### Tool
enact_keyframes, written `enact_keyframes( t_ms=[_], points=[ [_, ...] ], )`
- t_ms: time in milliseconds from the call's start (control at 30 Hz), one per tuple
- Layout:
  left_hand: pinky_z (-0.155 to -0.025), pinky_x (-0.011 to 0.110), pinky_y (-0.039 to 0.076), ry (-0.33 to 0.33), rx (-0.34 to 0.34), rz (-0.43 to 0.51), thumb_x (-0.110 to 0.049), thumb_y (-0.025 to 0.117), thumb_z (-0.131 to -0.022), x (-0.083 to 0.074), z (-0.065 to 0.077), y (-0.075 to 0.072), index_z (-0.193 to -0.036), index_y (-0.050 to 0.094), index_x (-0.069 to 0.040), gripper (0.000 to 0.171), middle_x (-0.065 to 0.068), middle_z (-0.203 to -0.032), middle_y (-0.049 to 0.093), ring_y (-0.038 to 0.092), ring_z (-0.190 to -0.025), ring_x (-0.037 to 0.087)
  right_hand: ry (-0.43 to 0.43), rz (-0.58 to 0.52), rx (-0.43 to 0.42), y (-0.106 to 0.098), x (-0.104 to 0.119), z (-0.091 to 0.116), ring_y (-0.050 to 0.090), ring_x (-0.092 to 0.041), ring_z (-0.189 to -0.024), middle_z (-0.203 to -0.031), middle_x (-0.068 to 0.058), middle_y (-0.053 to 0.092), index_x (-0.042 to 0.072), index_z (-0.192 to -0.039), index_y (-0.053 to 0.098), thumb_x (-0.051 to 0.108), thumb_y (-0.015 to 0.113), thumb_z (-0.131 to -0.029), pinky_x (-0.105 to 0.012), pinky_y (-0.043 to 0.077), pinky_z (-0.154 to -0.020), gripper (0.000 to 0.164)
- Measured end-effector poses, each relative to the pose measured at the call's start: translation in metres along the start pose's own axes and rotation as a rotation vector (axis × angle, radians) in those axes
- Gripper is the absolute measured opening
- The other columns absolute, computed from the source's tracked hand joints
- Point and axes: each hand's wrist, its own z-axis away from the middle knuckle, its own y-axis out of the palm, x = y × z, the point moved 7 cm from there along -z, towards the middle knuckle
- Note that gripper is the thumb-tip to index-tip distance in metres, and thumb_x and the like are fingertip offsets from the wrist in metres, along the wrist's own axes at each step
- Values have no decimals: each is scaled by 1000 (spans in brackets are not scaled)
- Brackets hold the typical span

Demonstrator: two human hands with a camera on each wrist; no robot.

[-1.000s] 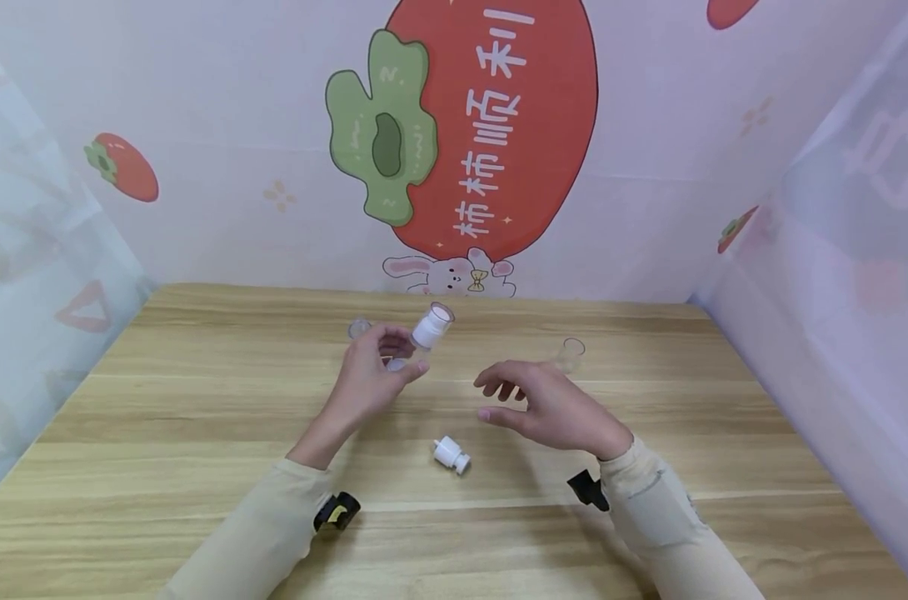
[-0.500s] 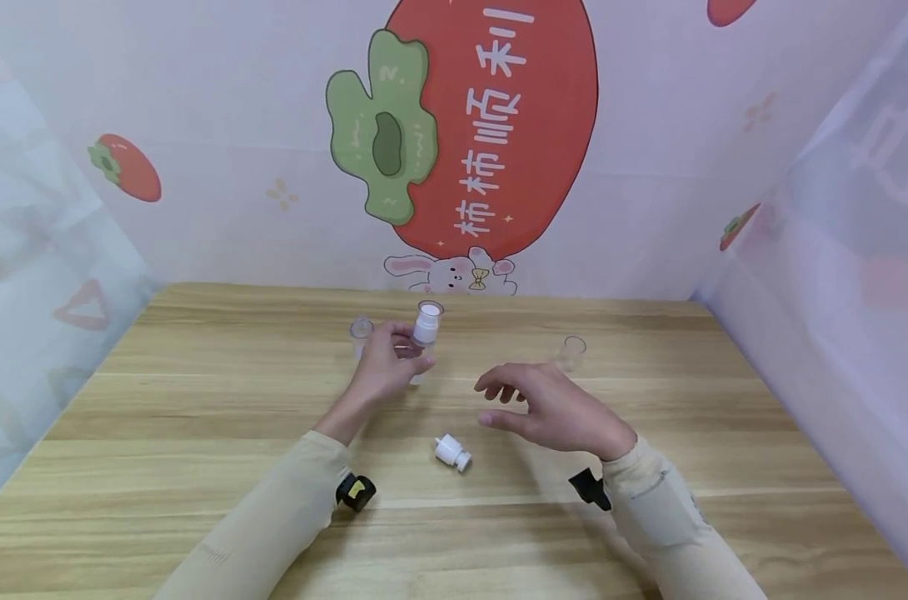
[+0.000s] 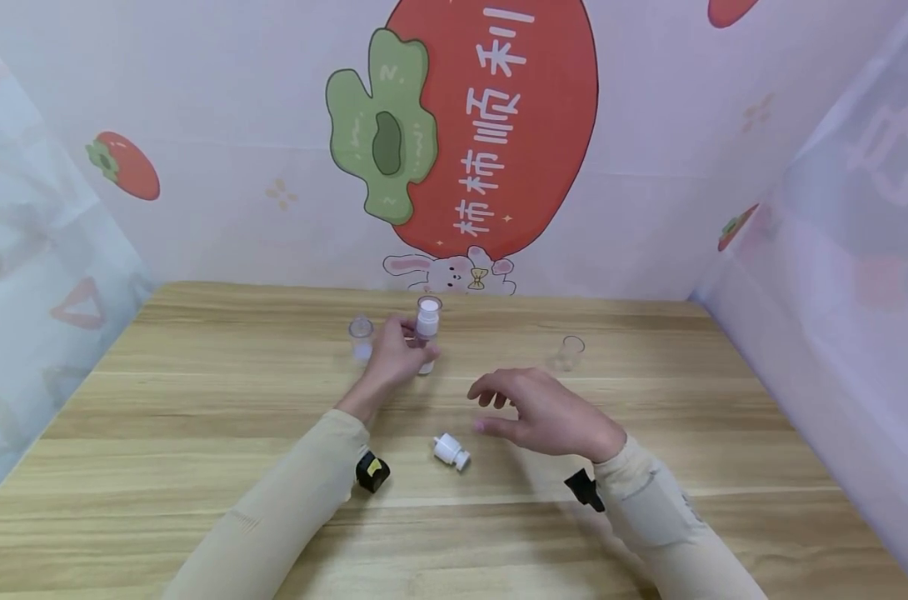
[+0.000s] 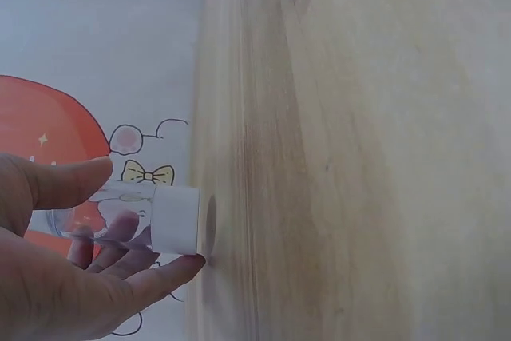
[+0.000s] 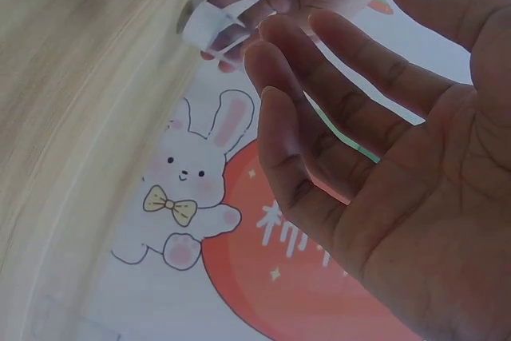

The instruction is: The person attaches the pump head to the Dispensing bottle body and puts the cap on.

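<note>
My left hand (image 3: 397,354) holds an upright clear bottle by its sides, with a white top piece (image 3: 427,321) inside its clear upper part. In the left wrist view, the bottle's white base (image 4: 176,220) sits very close to the tabletop, beside its shadow; whether they touch I cannot tell. Palm inward, my right hand (image 3: 547,412) hovers over the table with loosely bent fingers and nothing in them. Between the two forearms lies a white pump head (image 3: 451,451) on its side. A clear container with a whitish bottom (image 3: 361,340) stands left of my left hand.
Beyond the right hand, a clear cup-like cap (image 3: 570,353) rests on the wood-grain table (image 3: 199,417). A printed cloth backdrop (image 3: 236,208) rises at the table's far edge, and pale cloth sides flank it left and right.
From a tilt, the bottle in my left hand has come upright and gone down and farther back, toward the table. The left forearm has shifted right. My right hand has barely moved.
</note>
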Motion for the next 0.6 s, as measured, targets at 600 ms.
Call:
enact_keyframes(
  t_ms=[600],
  points=[
    [-99, 44, 50, -13, -35, 57, 5, 75, -86, 3, -8, 4, -128, 46, 5, 51, 23, -126, 53, 57, -121, 36, 1, 43, 71, 18, 5, -4, 66, -21, -97, -105, -2, 71, 7, -119, 69, 26, 74, -95, -38, 52, -87, 31]
  ],
)
